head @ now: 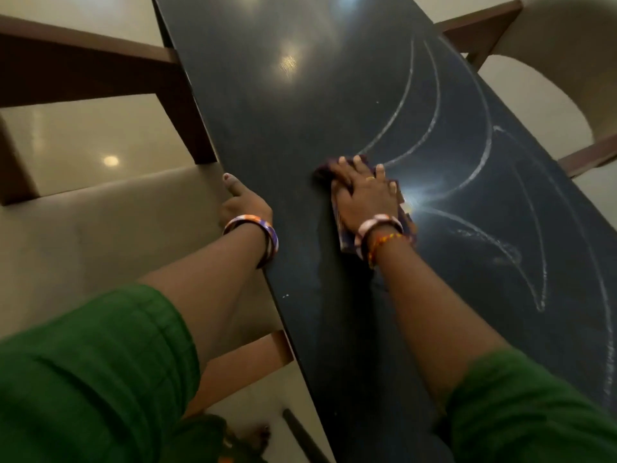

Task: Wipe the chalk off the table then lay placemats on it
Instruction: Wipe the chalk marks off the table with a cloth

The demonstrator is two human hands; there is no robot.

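A long dark table (pixel 283 105) runs from near me toward the top of the view. White chalk curves (pixel 480 152) cover its right half; the left half is bare and glossy. My right hand (pixel 365 192) presses flat on a dark purple cloth (pixel 344 228) in the middle of the table, at the near ends of the chalk curves. My left hand (pixel 242 202) grips the table's left edge, thumb on top and fingers hidden under it. No placemats are in view.
A brown wooden chair with a beige seat (pixel 110 222) stands against the table's left side. A beige curved chair (pixel 567 71) stands beyond the right edge. Pale shiny floor (pixel 83 135) lies under both.
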